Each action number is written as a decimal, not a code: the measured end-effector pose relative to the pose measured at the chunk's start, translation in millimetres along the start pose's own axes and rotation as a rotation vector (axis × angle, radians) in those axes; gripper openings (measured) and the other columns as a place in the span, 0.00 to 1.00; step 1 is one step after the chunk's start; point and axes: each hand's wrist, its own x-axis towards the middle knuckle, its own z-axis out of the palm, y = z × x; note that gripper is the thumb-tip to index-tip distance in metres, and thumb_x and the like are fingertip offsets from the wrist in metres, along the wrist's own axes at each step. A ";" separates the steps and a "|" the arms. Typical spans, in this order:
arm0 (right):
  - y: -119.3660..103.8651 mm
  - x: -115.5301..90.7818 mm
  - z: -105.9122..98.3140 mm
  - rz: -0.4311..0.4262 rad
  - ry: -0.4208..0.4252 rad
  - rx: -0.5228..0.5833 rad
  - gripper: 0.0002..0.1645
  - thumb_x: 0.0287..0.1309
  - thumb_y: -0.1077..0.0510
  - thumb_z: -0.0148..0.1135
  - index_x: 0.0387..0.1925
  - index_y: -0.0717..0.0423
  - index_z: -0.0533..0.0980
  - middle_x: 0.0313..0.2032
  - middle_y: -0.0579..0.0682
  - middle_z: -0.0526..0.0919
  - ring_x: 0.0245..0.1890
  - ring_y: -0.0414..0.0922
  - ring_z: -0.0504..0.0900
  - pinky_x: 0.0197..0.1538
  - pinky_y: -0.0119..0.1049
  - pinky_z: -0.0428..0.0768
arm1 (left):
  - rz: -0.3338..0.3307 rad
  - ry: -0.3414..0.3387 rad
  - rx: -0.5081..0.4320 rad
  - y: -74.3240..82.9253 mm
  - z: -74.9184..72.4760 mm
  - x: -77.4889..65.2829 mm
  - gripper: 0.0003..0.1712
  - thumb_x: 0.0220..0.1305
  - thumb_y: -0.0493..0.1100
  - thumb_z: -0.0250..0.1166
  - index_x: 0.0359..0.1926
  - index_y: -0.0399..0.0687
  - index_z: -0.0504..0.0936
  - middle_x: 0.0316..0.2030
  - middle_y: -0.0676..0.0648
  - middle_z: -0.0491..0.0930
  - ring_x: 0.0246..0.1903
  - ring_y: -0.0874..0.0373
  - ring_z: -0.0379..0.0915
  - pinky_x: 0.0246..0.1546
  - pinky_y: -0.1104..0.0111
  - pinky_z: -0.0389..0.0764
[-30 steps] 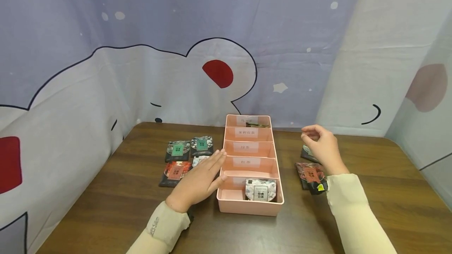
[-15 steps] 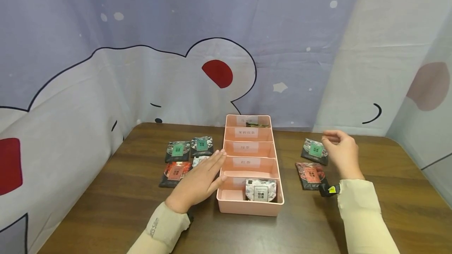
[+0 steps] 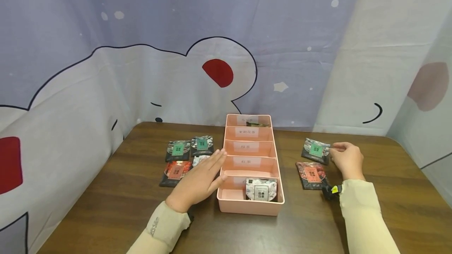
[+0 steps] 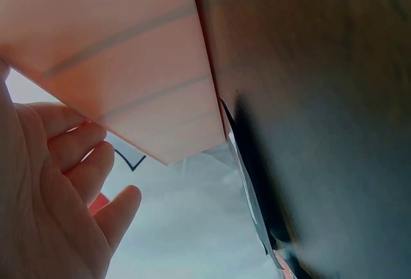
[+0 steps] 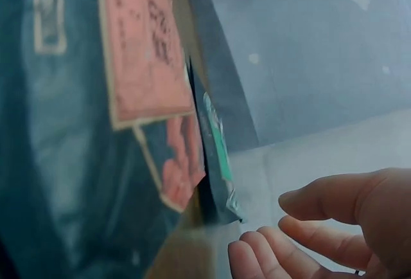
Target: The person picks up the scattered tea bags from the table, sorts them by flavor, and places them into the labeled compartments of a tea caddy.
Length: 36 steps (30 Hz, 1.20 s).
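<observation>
A long pink organizer box (image 3: 250, 207) with labelled compartments stands mid-table. My left hand (image 3: 197, 185) rests on its left rim, fingers straight; in the left wrist view the fingers (image 4: 90, 170) lie along the box's side wall. To the right of the box lies a green-labelled tea packet (image 3: 315, 151), with the fingertips of my right hand (image 3: 347, 160) right at its right edge. A gap shows between thumb and fingers in the right wrist view, beside the green packet (image 5: 218, 150). A red-labelled tea packet (image 3: 311, 175) lies nearer, left of the right wrist.
Inside the front compartment is a white tea packet (image 3: 261, 190); thin packets (image 3: 257, 124) stand in the rearmost one. Left of the box lie two green-labelled packets, a red-labelled packet (image 3: 175, 173) and a pale packet (image 3: 199, 160) partly under the left hand. A patterned curtain (image 3: 169, 81) hangs behind.
My right hand has moved right, uncovering the green-labelled tea packet, then come down to that packet's right edge. The left hand has stayed on the box rim.
</observation>
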 end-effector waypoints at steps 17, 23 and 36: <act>6.3 4.7 3.1 0.090 -0.083 0.014 0.24 0.62 0.58 0.65 0.52 0.75 0.79 0.18 0.46 0.85 0.18 0.34 0.81 0.28 0.24 0.72 | 0.014 0.015 -0.015 -0.2 0.3 0.4 0.40 0.79 0.62 0.45 0.80 0.44 0.53 0.79 0.47 0.51 0.78 0.49 0.47 0.74 0.51 0.58; 9.0 6.1 7.2 0.102 -0.068 0.029 0.23 0.60 0.59 0.68 0.50 0.75 0.80 0.16 0.40 0.83 0.17 0.32 0.80 0.25 0.24 0.73 | 0.005 0.010 -0.016 -0.1 0.8 0.5 0.40 0.79 0.63 0.44 0.80 0.45 0.52 0.79 0.48 0.50 0.78 0.51 0.46 0.75 0.52 0.57; 8.2 6.4 4.4 0.181 -0.155 0.309 0.25 0.63 0.66 0.63 0.57 0.80 0.74 0.39 0.60 0.81 0.24 0.31 0.80 0.32 0.26 0.85 | 0.008 0.010 -0.021 -0.4 1.1 0.8 0.41 0.79 0.63 0.44 0.80 0.45 0.53 0.79 0.48 0.50 0.78 0.52 0.45 0.75 0.52 0.57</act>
